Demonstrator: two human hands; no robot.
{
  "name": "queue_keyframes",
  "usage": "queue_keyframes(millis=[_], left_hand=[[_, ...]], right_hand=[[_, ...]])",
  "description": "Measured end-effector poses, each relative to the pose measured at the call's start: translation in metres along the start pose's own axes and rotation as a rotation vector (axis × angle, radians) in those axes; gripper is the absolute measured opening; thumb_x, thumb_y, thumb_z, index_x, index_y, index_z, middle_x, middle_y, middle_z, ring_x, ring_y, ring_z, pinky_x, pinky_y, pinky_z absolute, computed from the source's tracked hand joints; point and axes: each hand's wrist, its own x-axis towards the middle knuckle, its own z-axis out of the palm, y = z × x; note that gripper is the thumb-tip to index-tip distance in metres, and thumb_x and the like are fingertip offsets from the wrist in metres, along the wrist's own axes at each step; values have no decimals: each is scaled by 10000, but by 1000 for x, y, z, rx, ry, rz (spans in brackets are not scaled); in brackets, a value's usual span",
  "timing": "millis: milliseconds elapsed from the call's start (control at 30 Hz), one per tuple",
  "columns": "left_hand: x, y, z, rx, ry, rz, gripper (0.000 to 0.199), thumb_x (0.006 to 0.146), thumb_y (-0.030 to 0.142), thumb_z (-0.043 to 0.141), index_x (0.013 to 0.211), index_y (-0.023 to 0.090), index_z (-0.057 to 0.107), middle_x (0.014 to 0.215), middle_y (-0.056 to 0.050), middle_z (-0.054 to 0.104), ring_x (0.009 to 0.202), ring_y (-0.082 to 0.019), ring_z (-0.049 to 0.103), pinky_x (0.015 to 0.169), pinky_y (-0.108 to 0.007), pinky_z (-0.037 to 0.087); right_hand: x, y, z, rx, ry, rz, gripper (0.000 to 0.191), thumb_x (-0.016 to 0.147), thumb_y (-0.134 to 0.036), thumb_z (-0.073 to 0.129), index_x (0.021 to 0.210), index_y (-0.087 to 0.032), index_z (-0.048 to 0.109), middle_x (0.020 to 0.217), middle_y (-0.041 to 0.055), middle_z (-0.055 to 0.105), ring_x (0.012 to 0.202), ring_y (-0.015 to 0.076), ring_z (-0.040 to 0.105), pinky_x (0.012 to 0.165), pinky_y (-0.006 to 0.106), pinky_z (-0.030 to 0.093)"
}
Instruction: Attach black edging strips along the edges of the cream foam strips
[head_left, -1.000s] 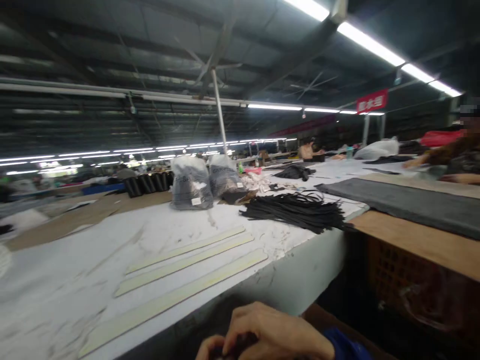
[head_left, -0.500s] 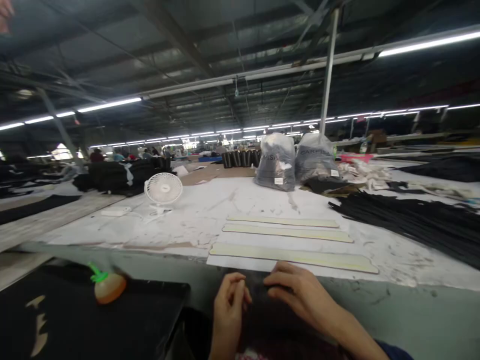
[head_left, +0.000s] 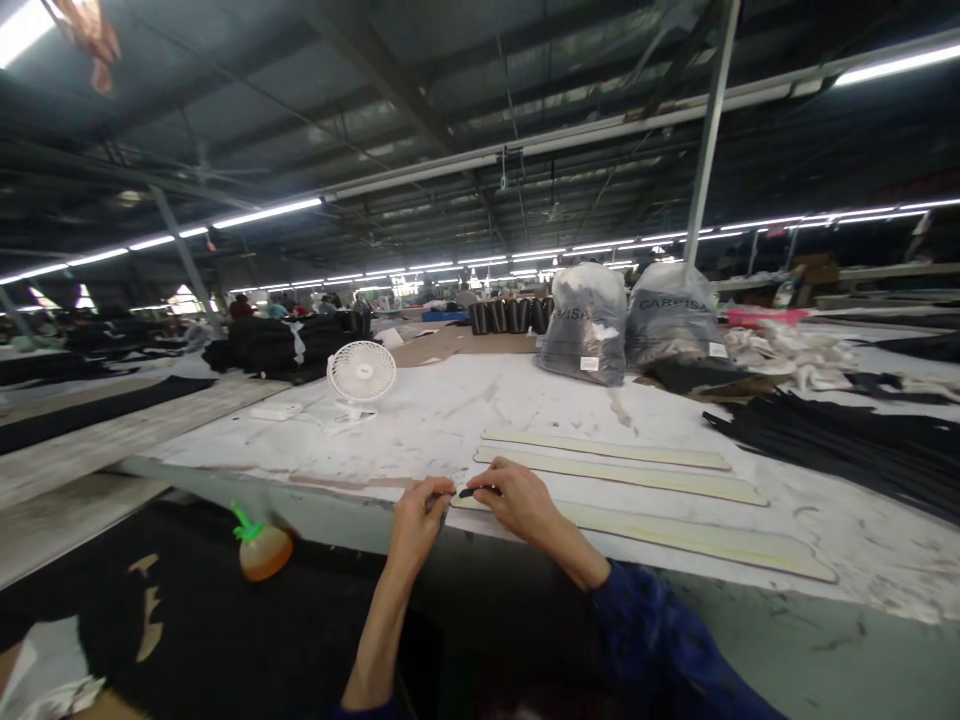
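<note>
Over the front edge of the white-covered table, my left hand [head_left: 417,512] and my right hand [head_left: 521,500] are close together with fingertips pinched. A small black piece [head_left: 466,492] shows at the fingertips of my right hand. What my left fingers pinch is too small to make out. Both hands are at the left end of the nearest pale yellow strip [head_left: 697,538], which my right hand partly covers. Beyond it lie a middle strip [head_left: 645,482] and a far strip [head_left: 600,451], roughly parallel and dark-edged.
A small white fan [head_left: 361,374] stands left on the table. Below it, a squeeze bottle [head_left: 264,556] with a green nozzle sits on a black surface [head_left: 330,610]. Filled plastic bags [head_left: 589,325] stand at the back, and black strips [head_left: 825,440] are piled at right.
Both hands have moved up and forward from in front of the table edge to the nearest strip's left end. The small black piece now shows. The view has shifted, bringing paper into the lower left.
</note>
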Motion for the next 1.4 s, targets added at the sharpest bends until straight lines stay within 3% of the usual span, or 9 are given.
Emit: queue_keyframes(millis=[200,800,1400], left_hand=[[-2,-8,4,-55,48,-9,186,759,223,554,910,224,663,883,-22,700,916,-200,588,866,-363,435],[-13,0,2,-77,129,32,180,799,240,537,886,195,688,870,-43,691,882,-198,620,841,-368,487],[-12,1,-4,-45,42,64,248,850,227,431,966,187,646,867,-42,715,928,-208,606,893,-402,458]], right_hand=[[8,2,19,-48,-23,-16,266,889,-279,500,1037,-321,716,942,18,641,913,160,597,732,246,395],[-9,-11,28,-214,-36,-33,327,942,-290,402,1033,-315,714,943,61,590,960,195,509,756,277,402],[-5,-12,26,-275,-72,-37,311,940,-291,420,1027,-334,715,958,68,594,973,206,516,755,279,414]])
